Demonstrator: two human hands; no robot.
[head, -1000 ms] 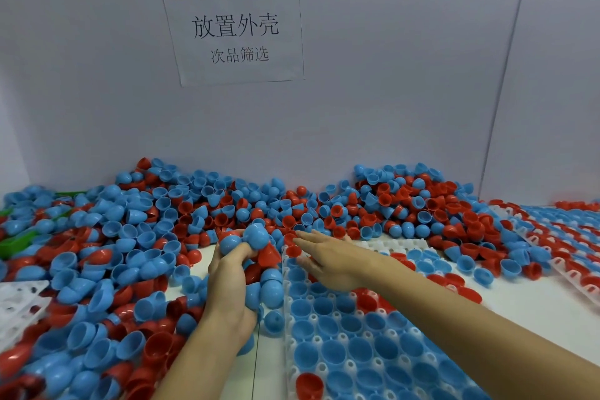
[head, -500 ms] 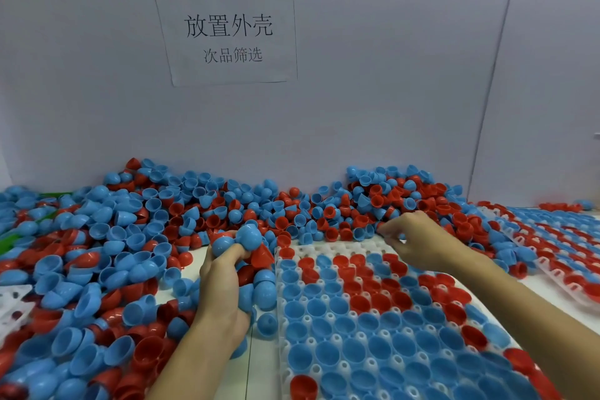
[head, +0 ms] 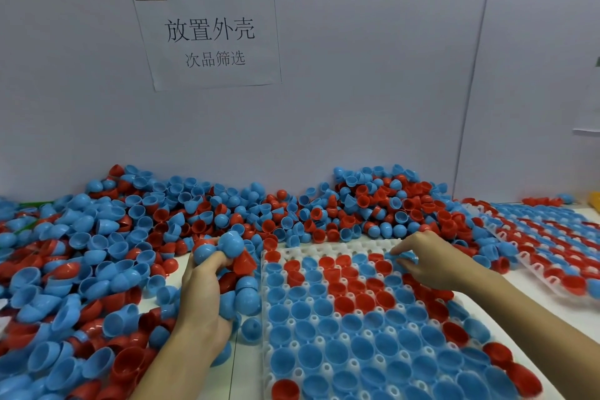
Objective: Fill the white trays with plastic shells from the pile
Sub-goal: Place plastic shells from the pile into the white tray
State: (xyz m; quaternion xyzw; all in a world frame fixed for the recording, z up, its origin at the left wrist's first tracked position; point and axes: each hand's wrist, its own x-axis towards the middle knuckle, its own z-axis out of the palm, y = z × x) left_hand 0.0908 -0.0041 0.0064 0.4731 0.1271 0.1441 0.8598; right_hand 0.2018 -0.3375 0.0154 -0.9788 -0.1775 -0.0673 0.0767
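Your left hand [head: 203, 299] is clenched around a heaped handful of shells [head: 231, 246], smooth, glossy plastic half-domes, mostly blue with a red one wedged at the right side, held just left of the near white tray [head: 328, 247]. That tray is a moulded plastic grid of round cups with small holes between them; nearly every cup holds a shell sitting open side up, blue across the near rows and a red patch towards the far middle, while the farthest row shows bare white cups. Your right hand [head: 431, 265] reaches over the tray's far right corner, fingers curled, and pinches a blue shell [head: 407, 257] at the fingertips, right above the cups there. The pile [head: 136, 237] of loose red and blue shells spreads over the table [head: 552, 305] from the left edge along the grey back wall [head: 357, 75], some dome up, some hollow up. A second tray [head: 532, 256], filled in red and blue rows, lies to the right. A paper sign [head: 209, 37] with printed black characters is stuck on the wall. Compared with half a second ago, your right hand has left the edge of the pile and come down over the tray's far corner; your left hand keeps the same clutch in the same spot
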